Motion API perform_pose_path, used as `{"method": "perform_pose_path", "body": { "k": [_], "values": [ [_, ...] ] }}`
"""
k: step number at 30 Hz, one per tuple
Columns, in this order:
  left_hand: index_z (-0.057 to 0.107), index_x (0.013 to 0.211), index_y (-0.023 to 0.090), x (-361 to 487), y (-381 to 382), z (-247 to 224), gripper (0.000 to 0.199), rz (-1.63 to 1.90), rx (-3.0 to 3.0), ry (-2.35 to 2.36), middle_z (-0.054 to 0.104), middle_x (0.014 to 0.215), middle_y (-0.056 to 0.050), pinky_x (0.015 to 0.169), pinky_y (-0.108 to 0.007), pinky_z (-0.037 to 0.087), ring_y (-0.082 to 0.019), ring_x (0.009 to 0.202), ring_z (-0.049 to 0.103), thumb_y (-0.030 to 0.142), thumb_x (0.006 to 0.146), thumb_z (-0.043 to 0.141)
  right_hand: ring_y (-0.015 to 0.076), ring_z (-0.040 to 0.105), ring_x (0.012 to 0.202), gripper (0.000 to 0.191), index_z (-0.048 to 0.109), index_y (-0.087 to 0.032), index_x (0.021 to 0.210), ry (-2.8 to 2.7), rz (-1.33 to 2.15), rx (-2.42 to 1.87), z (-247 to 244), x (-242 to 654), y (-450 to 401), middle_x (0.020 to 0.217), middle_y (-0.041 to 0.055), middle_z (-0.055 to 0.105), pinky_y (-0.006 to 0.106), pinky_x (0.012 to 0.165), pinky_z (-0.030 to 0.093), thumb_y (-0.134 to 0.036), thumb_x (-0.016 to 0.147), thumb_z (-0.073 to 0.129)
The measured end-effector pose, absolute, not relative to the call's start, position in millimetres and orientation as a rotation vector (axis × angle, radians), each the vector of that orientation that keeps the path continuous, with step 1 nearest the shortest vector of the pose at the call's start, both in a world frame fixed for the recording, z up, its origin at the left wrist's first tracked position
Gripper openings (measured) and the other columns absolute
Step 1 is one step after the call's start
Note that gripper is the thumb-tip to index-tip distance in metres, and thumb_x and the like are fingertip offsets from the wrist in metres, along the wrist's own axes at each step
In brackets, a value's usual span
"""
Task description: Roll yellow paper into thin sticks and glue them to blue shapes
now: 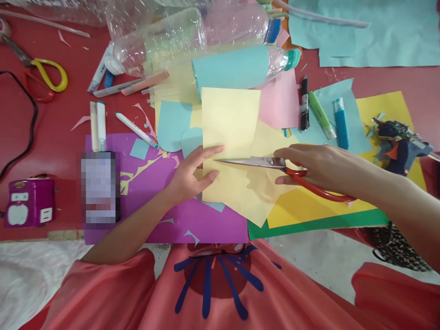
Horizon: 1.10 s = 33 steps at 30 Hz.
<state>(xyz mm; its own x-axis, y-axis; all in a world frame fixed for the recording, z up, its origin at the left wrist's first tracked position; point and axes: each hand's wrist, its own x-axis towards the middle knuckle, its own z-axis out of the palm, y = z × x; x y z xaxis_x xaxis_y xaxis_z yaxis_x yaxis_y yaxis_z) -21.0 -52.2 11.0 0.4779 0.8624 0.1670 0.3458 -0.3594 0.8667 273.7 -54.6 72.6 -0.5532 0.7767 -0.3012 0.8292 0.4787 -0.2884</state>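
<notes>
A pale yellow sheet of paper (231,117) is in front of me, over other papers. My left hand (197,172) grips its left edge, with the thumb and a finger on top of the sheet. My right hand (316,167) is closed around scissors with red handles (330,195). Their blades (254,161) look nearly closed and lie across the sheet, tips pointing toward my left hand. A cut seems to run in from the right along the blades. Beneath lie a purple sheet (206,224) and a deep yellow sheet (292,208).
Clear plastic bottles (172,41) fill the back, one wrapped in blue paper (233,66). Yellow-handled scissors (51,75), markers (135,129) and a phone (117,192) lie left, beside a purple box-shaped device (29,201). A glue gun (397,146) and pens (304,103) lie right.
</notes>
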Motion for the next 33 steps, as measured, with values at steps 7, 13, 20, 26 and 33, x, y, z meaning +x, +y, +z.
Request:
{"method": "perform_pose_path", "body": {
  "k": [7,13,20,26,33],
  "values": [
    [0.052,0.131,0.027,-23,-51,8,0.043,0.761,1.878,1.006,0.060,0.129,-0.006,0.077,-0.027,0.056,-0.021,0.115,0.059,0.035,0.088,0.055,0.0192,0.058,0.058,0.063,0.060,-0.022,0.107,2.596,-0.630,1.393,72,275,-53,0.078,0.0080,0.066,0.027,0.049,0.032,-0.073,0.085,0.029],
    [0.050,0.131,0.030,-21,-51,10,0.044,0.786,1.853,0.969,0.059,0.129,-0.004,0.075,-0.024,0.056,-0.019,0.115,0.058,0.029,0.088,0.056,0.0189,0.057,0.056,0.062,0.061,-0.023,0.106,2.589,-0.639,1.409,75,275,-54,0.076,0.0076,0.066,0.027,0.048,0.031,-0.072,0.086,0.029],
    [0.049,0.132,0.027,-22,-50,7,0.045,0.752,1.844,0.991,0.057,0.131,-0.006,0.080,-0.027,0.057,-0.021,0.115,0.058,0.036,0.088,0.055,0.0212,0.061,0.065,0.061,0.058,-0.025,0.107,2.579,-0.604,1.417,75,274,-54,0.086,0.0086,0.066,0.028,0.050,0.034,-0.073,0.085,0.028],
    [0.048,0.133,0.027,-22,-50,8,0.044,0.751,1.887,0.958,0.058,0.131,-0.005,0.083,-0.026,0.055,-0.019,0.116,0.059,0.031,0.090,0.054,0.0216,0.061,0.065,0.055,0.058,-0.023,0.107,2.562,-0.609,1.399,71,269,-55,0.083,0.0083,0.066,0.027,0.051,0.033,-0.069,0.087,0.035],
    [0.049,0.132,0.025,-20,-51,10,0.042,0.752,1.965,0.961,0.058,0.132,-0.007,0.097,-0.034,0.052,-0.021,0.119,0.057,0.030,0.090,0.054,0.0200,0.060,0.063,0.054,0.056,-0.023,0.108,2.543,-0.679,1.381,71,262,-54,0.081,0.0071,0.065,0.027,0.051,0.034,-0.069,0.087,0.036]
  ]
}}
